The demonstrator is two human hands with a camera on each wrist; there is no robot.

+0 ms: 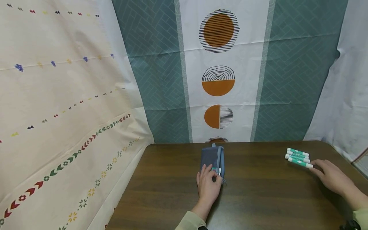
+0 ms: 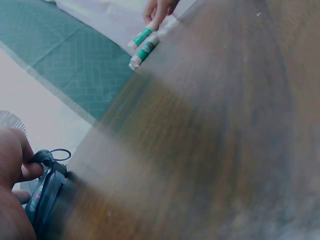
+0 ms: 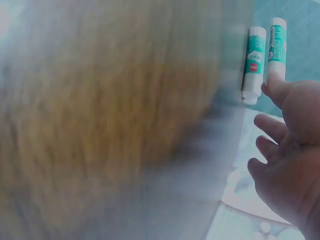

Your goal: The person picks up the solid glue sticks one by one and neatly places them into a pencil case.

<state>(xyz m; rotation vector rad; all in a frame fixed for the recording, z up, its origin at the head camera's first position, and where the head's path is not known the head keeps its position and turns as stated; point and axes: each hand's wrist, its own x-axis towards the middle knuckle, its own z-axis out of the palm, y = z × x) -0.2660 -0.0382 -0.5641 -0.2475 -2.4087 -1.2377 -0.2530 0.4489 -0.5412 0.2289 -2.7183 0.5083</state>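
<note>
A dark blue zip pouch (image 1: 209, 156) lies on the table, and my left hand (image 1: 207, 187) pinches its near edge by the zipper between thumb and finger. The left wrist view shows the pouch's loop (image 2: 61, 155) beside those fingers. A bit of green and white shows inside the pouch's opening. Over on the right, my right hand (image 1: 334, 177) pinches the end of a green and white glue stick (image 1: 300, 163). In the right wrist view this glue stick (image 3: 277, 45) is raised beside another glue stick (image 3: 255, 60). Several glue sticks (image 1: 298, 152) lie together there.
The brown wooden table (image 1: 253, 198) stretches between the two hands. Patterned cloth (image 1: 161, 80) hangs behind its far edge, with pale cloth (image 1: 72, 111) on the left and white cloth (image 1: 348, 105) on the right.
</note>
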